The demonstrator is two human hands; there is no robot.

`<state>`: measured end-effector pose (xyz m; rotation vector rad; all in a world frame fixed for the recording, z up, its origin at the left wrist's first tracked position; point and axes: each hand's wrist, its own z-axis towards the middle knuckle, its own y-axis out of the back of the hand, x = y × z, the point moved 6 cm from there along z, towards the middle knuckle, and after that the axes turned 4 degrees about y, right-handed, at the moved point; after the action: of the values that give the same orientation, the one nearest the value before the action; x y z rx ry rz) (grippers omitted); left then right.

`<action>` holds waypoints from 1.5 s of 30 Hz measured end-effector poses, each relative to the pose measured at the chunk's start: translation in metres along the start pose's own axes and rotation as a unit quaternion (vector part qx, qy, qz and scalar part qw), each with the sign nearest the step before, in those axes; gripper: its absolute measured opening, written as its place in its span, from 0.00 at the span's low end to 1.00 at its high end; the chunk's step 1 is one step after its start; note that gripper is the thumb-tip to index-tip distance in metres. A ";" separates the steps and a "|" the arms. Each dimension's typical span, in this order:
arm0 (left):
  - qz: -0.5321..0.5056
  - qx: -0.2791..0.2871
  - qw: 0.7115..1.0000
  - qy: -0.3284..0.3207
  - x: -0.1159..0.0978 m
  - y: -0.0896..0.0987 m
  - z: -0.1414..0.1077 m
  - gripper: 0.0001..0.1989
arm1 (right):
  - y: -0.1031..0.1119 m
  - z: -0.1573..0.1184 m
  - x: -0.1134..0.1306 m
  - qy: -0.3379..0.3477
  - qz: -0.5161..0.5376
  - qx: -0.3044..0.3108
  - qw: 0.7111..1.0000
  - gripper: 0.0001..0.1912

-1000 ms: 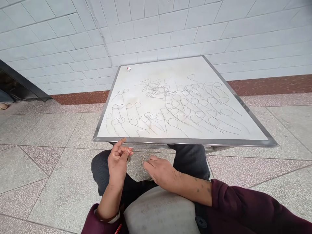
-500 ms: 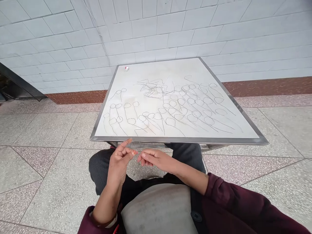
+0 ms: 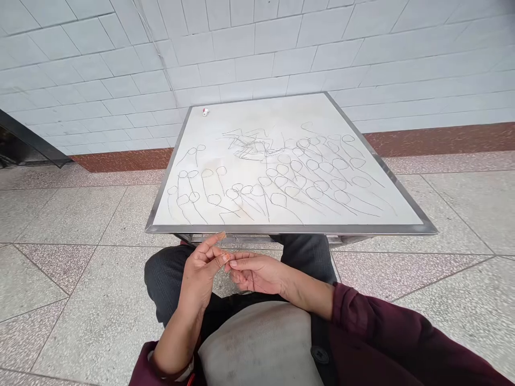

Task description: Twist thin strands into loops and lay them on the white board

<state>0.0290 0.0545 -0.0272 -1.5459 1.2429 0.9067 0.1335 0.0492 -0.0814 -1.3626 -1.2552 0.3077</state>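
Note:
My left hand (image 3: 201,266) pinches a thin dark wire (image 3: 237,238) between thumb and forefinger, just in front of the table's near edge. The wire bends in a loop above the fingertips. My right hand (image 3: 257,272) meets it there, its thumb and forefinger closed on the same wire. The fingertips of both hands touch or nearly touch. On the white tabletop (image 3: 233,214) lie several thin wires with looped ends (image 3: 280,199), mostly at the front and right. A tangle of bent wires (image 3: 255,145) lies near the middle.
The table has a grey metal rim (image 3: 289,229). A small white and red object (image 3: 206,112) sits at its far left corner. Behind it stands a white tiled wall (image 3: 273,37). My knees are under the near edge, above a speckled floor (image 3: 112,289).
My right hand has come to my left hand's fingertips and closed on the wire. Both hands now meet. The view has shifted slightly.

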 end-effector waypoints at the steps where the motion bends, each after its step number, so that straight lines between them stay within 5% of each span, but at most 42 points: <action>1: 0.000 0.002 1.000 0.000 0.000 0.000 0.000 0.22 | 0.001 0.000 -0.001 0.005 0.007 -0.009 1.000 0.10; 7: -0.020 -0.005 1.000 -0.003 0.004 0.002 0.001 0.21 | 0.000 0.001 -0.002 0.041 0.002 -0.050 0.998 0.12; 16: -0.033 -0.106 0.992 -0.064 -0.002 0.028 0.004 0.22 | 0.001 -0.001 -0.006 0.091 -0.213 -0.011 0.973 0.16; 20: -0.027 -0.151 0.984 -0.092 -0.006 0.043 0.003 0.21 | 0.003 0.000 -0.015 0.103 -0.323 0.008 0.941 0.16; 26: 0.032 -0.117 0.990 -0.075 -0.004 0.046 0.002 0.22 | 0.025 -0.004 -0.010 0.085 -0.527 0.042 0.845 0.13; 30: 0.097 -0.067 0.992 -0.055 0.000 0.040 0.002 0.22 | 0.037 -0.014 0.034 0.181 -0.485 -0.120 0.847 0.15; 36: 0.147 -0.015 0.987 -0.065 0.002 0.015 0.000 0.29 | 0.004 -0.005 0.055 0.250 -0.412 -0.050 0.875 0.27; 45: 0.039 0.002 0.999 -0.023 0.005 0.005 0.000 0.32 | 0.003 0.002 0.046 0.222 -0.315 -0.008 0.923 0.16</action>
<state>0.0254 0.0522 -0.0332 -1.4741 1.2782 0.9833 0.1514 0.0874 -0.0619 -0.9003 -1.2286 -0.4409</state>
